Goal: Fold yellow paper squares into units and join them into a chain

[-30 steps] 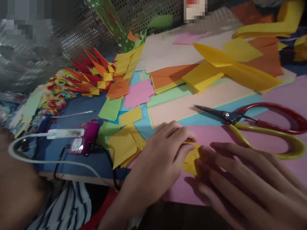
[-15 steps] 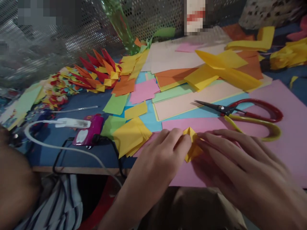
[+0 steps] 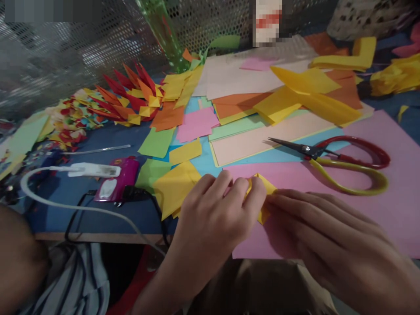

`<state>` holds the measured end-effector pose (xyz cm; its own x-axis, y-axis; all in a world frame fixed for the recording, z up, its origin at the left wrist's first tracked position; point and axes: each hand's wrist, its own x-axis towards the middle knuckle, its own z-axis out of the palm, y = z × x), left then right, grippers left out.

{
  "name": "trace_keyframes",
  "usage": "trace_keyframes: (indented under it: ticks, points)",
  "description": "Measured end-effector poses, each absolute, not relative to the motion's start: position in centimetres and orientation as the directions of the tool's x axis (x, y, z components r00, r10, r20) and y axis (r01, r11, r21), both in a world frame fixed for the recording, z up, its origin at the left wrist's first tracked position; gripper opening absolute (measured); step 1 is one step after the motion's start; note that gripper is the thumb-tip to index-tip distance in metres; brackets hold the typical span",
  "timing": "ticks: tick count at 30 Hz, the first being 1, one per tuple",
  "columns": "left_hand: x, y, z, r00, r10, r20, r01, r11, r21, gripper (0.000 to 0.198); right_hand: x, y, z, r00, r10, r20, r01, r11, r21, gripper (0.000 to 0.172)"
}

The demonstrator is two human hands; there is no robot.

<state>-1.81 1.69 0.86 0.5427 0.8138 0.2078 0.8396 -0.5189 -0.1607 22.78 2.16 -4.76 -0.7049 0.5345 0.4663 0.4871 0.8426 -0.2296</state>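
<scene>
A small folded piece of yellow paper [image 3: 263, 213] lies on the pink sheet [image 3: 252, 245], partly covered by my fingers. My left hand [image 3: 219, 210] curls over its left side, the index finger bent and pressing on it. From the right, my right hand [image 3: 328, 223] pinches the paper's edge, its fingers held together. Beyond the right hand, scissors [image 3: 306, 149] with one red and one yellow handle rest on the sheets. Left of my left hand is a stack of yellow squares [image 3: 175, 186].
A magenta plug adapter [image 3: 120, 179] with white and black cables sits on the blue table [image 3: 98, 223]. Coloured paper sheets, a red-orange folded-paper piece [image 3: 131, 96] and a green bottle [image 3: 166, 35] stand farther back. Another person's arm [image 3: 19, 258] is at the left edge.
My left hand's fingers have spread and shifted over the folded yellow paper, covering more of it. My right hand has moved slightly down and right. The view has shifted a little.
</scene>
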Motion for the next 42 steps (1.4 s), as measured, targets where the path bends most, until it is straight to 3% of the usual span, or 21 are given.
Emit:
trace_keyframes:
  ticks: [3,8,10,15,21,29,35,42]
  points:
    - [-1.8,1.7,1.4,0.548,0.812,0.202,0.837,-0.528,-0.146,0.018,23.0,2.5,-4.9,-0.695,0.532,0.483,0.478,0.844,-0.242,0.035]
    - [-1.7,2.0,1.9,0.567,0.806,0.167,0.789,-0.590,0.170,0.021,23.1,2.7,-4.7,-0.668,0.549,0.503,0.477,0.834,-0.277,0.025]
    - [-1.7,2.4,1.6,0.575,0.808,0.129,0.773,-0.587,0.240,0.024,23.3,2.5,-4.8,-0.671,0.561,0.485,0.473,0.828,-0.302,0.029]
    - [-1.3,3.1,0.5,0.585,0.805,0.094,0.771,-0.589,0.242,0.032,23.8,1.6,-5.2,-0.675,0.587,0.447,0.495,0.810,-0.316,0.040]
    - [-1.4,3.3,0.7,0.628,0.769,0.115,0.752,-0.639,0.165,0.031,23.7,1.5,-5.0,-0.645,0.601,0.472,0.482,0.799,-0.360,0.032]
    - [-1.7,4.6,0.7,0.629,0.775,0.070,0.728,-0.618,0.298,0.022,23.9,1.3,-5.2,-0.596,0.647,0.476,0.533,0.762,-0.368,0.028]
    - [-1.4,4.5,0.7,0.619,0.785,0.041,0.748,-0.604,0.276,0.015,23.0,2.3,-4.4,-0.613,0.605,0.508,0.511,0.794,-0.329,0.017]
    - [-1.2,4.5,0.6,0.612,0.791,0.011,0.753,-0.587,0.297,0.028,22.9,2.9,-4.1,-0.541,0.699,0.468,0.557,0.715,-0.423,0.020]
